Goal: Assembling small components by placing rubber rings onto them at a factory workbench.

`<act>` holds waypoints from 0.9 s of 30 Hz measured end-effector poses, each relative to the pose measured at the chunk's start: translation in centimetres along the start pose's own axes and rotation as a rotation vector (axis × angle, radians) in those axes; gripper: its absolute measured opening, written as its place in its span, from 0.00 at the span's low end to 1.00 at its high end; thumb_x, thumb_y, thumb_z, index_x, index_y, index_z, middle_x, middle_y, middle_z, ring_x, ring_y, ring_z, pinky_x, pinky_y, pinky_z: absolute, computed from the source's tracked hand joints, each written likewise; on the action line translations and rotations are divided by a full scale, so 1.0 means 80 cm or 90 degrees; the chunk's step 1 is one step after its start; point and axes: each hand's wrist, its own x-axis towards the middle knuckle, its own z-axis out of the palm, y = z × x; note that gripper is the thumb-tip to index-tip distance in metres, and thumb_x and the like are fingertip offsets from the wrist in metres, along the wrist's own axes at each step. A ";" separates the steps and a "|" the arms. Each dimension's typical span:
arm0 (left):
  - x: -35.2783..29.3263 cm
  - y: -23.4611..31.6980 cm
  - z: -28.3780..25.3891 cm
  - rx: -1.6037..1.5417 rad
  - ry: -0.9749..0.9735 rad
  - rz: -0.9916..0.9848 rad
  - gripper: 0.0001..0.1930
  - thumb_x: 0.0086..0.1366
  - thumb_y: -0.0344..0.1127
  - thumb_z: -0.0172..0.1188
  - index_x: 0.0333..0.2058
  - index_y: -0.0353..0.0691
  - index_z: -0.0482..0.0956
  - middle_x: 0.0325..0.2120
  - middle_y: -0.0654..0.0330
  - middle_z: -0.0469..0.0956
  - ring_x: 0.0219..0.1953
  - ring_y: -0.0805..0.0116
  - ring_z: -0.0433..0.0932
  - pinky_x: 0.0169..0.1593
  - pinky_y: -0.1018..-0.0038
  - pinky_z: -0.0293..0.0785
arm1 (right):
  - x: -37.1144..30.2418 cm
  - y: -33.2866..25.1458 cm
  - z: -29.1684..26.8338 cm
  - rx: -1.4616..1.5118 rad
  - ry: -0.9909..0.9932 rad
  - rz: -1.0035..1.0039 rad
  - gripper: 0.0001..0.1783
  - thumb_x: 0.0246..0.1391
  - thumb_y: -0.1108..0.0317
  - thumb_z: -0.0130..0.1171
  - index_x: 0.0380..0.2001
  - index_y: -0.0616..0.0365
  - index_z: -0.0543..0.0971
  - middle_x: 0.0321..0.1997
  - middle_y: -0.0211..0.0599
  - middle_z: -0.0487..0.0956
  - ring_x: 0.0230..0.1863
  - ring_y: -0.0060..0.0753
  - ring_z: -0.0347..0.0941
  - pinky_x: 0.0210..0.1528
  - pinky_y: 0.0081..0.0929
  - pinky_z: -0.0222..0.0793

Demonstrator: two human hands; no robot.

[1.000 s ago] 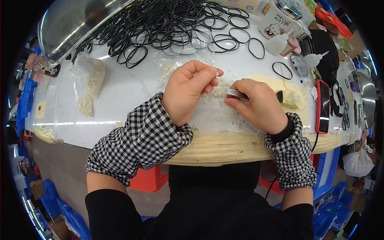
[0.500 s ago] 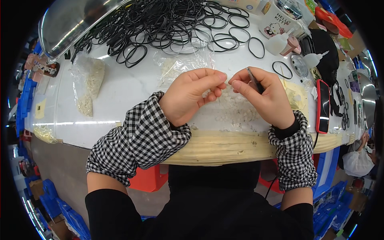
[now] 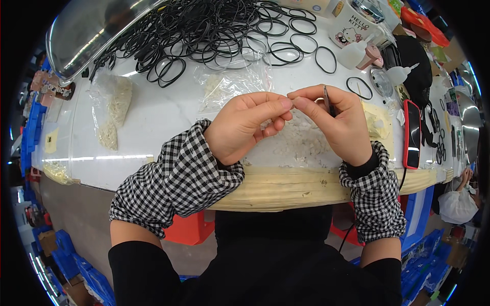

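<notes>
My left hand (image 3: 244, 124) and my right hand (image 3: 343, 125) meet over the front of the table, fingertips touching. Thumb and forefinger of the left are pinched; whatever they hold is too small to make out. Tucked in the curled fingers of my right hand is a slim dark tool (image 3: 328, 101) with a pointed metal tip upward; its exact kind is unclear. The thumb and forefinger of that hand also press at the left fingertips. Small pale flakes (image 3: 301, 140) lie scattered below the hands. A clear plastic bag (image 3: 217, 86) with pale bits lies just beyond the left hand.
Black rubber-like loops (image 3: 199, 35) are heaped at the back, beside a shiny metal bowl (image 3: 87, 35). Another bag of pale pieces (image 3: 120, 99) lies left. At right are a red-framed phone (image 3: 412, 135), squeeze bottles (image 3: 352, 55) and a white cup (image 3: 352, 28). Yellowish tape (image 3: 286, 188) covers the front edge.
My right hand has moved slightly left, so its fingertips now touch those of my left hand. The dark tool has turned more upright.
</notes>
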 end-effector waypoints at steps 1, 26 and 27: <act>-0.001 0.001 0.003 0.004 0.013 0.006 0.09 0.64 0.37 0.54 0.33 0.37 0.75 0.26 0.69 0.72 0.26 0.84 0.65 0.29 0.88 0.61 | 0.000 0.000 0.000 -0.010 -0.005 0.008 0.09 0.51 0.69 0.59 0.34 0.63 0.80 0.22 0.22 0.76 0.20 0.08 0.58 0.22 0.12 0.53; -0.081 -0.036 0.105 -0.077 -0.424 -0.159 0.08 0.65 0.37 0.52 0.37 0.38 0.70 0.13 0.73 0.60 0.14 0.86 0.53 0.16 0.83 0.45 | -0.001 -0.060 0.012 -0.029 -0.257 -0.044 0.14 0.63 0.66 0.42 0.33 0.64 0.74 0.24 0.27 0.70 0.26 0.16 0.61 0.30 0.16 0.58; -0.088 -0.047 0.131 -0.092 -0.450 -0.181 0.08 0.65 0.37 0.52 0.38 0.38 0.69 0.14 0.73 0.61 0.13 0.86 0.53 0.16 0.83 0.45 | -0.002 -0.068 0.017 -0.022 -0.318 -0.050 0.13 0.63 0.67 0.42 0.34 0.64 0.74 0.26 0.28 0.71 0.26 0.17 0.62 0.30 0.16 0.60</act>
